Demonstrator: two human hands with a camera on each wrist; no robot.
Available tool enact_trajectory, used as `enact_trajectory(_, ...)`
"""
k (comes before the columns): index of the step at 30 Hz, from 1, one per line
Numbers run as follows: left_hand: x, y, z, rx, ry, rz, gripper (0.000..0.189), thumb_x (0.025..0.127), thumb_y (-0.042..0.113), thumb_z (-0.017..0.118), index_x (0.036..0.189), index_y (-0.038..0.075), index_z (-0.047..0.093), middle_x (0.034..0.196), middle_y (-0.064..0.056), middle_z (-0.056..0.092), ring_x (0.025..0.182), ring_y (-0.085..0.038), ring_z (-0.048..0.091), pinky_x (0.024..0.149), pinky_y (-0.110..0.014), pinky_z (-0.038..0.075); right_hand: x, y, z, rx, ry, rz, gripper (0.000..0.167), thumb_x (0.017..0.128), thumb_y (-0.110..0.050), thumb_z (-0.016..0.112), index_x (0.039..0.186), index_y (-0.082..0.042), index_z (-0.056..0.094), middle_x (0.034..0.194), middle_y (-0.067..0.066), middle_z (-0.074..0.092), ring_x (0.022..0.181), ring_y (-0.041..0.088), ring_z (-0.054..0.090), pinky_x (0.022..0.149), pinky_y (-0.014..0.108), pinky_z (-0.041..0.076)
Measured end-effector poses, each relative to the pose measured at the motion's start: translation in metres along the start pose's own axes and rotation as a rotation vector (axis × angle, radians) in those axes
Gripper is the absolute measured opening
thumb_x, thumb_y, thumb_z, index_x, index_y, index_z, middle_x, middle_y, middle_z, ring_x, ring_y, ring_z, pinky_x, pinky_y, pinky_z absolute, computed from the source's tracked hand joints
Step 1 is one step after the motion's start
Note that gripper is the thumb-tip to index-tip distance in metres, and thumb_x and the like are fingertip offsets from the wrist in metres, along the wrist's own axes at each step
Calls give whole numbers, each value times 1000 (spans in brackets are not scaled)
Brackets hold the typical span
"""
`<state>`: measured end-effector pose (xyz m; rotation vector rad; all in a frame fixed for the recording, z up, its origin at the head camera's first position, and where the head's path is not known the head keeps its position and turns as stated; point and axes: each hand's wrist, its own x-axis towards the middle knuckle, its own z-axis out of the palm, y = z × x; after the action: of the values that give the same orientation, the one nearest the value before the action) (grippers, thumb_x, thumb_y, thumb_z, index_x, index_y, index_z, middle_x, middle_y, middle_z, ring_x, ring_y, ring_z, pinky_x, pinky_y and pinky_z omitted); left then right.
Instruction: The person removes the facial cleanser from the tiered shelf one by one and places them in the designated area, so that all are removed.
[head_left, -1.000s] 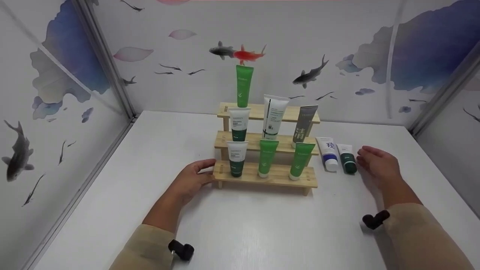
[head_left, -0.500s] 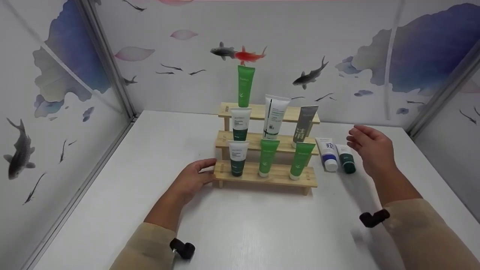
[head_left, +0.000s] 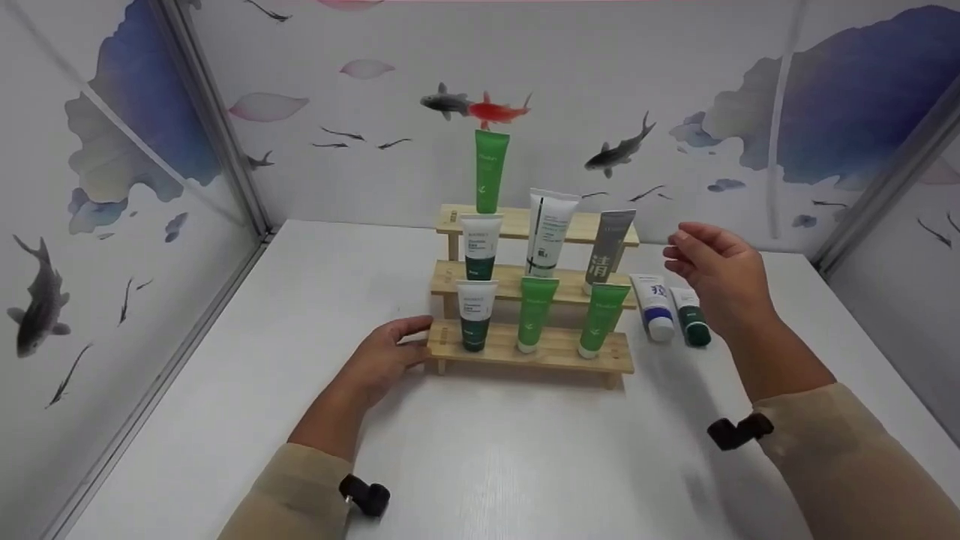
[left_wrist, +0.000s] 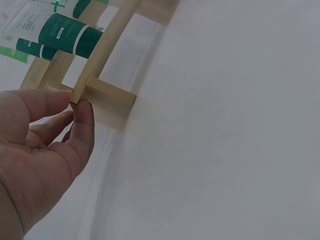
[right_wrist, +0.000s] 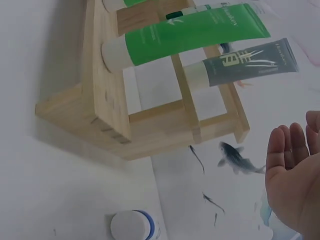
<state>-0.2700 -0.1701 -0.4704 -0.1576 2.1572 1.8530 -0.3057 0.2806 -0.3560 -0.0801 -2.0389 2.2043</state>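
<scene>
A three-tier wooden display rack [head_left: 519, 223] stands on the table with tubes upright on its steps. My left hand [head_left: 386, 358] pinches the left end of the lowest step; in the left wrist view the thumb [left_wrist: 50, 103] and fingertips meet at the plank's corner. Raised to the right of the rack, my right hand [head_left: 727, 281] has loosely bent fingers and holds nothing. On the bottom step are a white-and-dark-green tube [head_left: 475, 315] and two green tubes [head_left: 536, 315]. The middle step bears another white-and-green tube [head_left: 481, 246], a tall white tube [head_left: 550, 231] and a grey tube [head_left: 609, 247].
One green tube [head_left: 490, 171] stands alone on the top step's left. A white-and-blue tube [head_left: 655, 307] and a small white-and-green tube [head_left: 692, 319] lie on the table right of the rack. Fish-patterned panels [head_left: 360, 165] enclose the back and sides.
My right hand has risen from beside the lying tubes and moved left and away from me, toward the rack's upper right. The left hand keeps its grip, and the tubes stay in place.
</scene>
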Motion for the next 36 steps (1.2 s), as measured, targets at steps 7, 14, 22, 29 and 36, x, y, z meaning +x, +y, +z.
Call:
enact_trajectory(7, 0, 1, 0, -24, -1, 0, 55, 100, 4, 66, 154, 16, 58, 160, -6, 55, 134, -22, 66, 116, -42, 54, -9, -17, 19, 62, -33, -75, 57, 90, -38, 84, 137, -10, 66, 120, 6, 70, 109, 18, 71, 95, 22, 62)
enact_trajectory(14, 0, 2, -1, -17, -1, -8, 55, 101, 6, 66, 154, 17, 58, 162, -7, 54, 135, -22, 66, 116, -42, 53, -15, -39, 39, 137, -56, -138, 53, 91, -33, 84, 133, -6, 68, 119, 10, 70, 105, 20, 72, 95, 24, 63)
enact_trajectory(22, -1, 3, 0, 1, 7, -21, 55, 100, 6, 68, 153, 19, 59, 162, -5, 54, 135, -21, 65, 116, -42, 54, -14, -58, 65, 176, -92, -174, 54, 89, -31, 88, 131, -4, 69, 115, 9, 71, 103, 21, 71, 94, 24, 63)
enact_trajectory(29, -3, 2, 1, 8, 13, -9, 55, 100, 5, 67, 153, 18, 59, 162, -6, 53, 135, -22, 65, 116, -43, 54, -10, -77, 96, 169, -167, -223, 51, 89, -27, 88, 129, -2, 70, 115, 12, 72, 101, 23, 72, 94, 26, 64)
enact_trajectory(36, -2, 2, -1, 7, -5, 7, 56, 101, 4, 65, 155, 17, 58, 165, -6, 50, 134, -22, 65, 116, -43, 53, -4, -92, 126, 107, -209, -241, 42, 93, -26, 85, 127, -5, 73, 116, 14, 73, 104, 28, 72, 96, 28, 63)
